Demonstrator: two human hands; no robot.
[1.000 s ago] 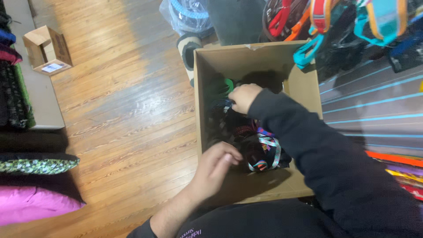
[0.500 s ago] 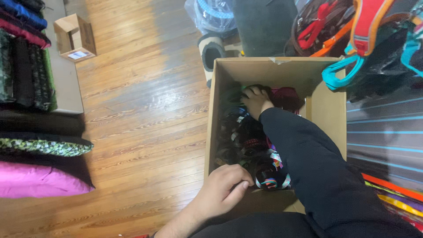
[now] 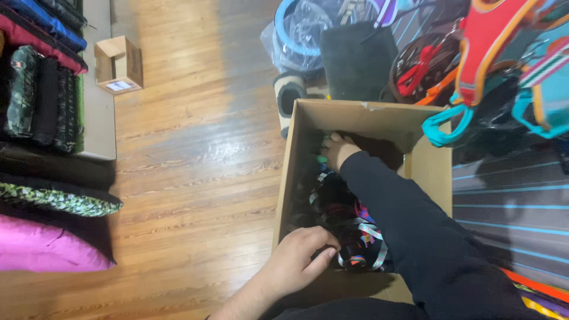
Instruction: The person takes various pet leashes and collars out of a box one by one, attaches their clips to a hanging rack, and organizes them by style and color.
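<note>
- The left hand [image 3: 299,258] now rests at the near left corner of the box [image 3: 284,195]; its grip is curled together, pinching the near edge of the straps [image 3: 349,237], as a second ago.
- The right hand [image 3: 339,151] has moved deeper, to the far end of the box; whether its grip is together I cannot tell.

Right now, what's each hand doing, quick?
Left hand: fingers curled on the near rim of the cardboard box.
Right hand: deep in the box among straps; grip cannot be told.
</note>
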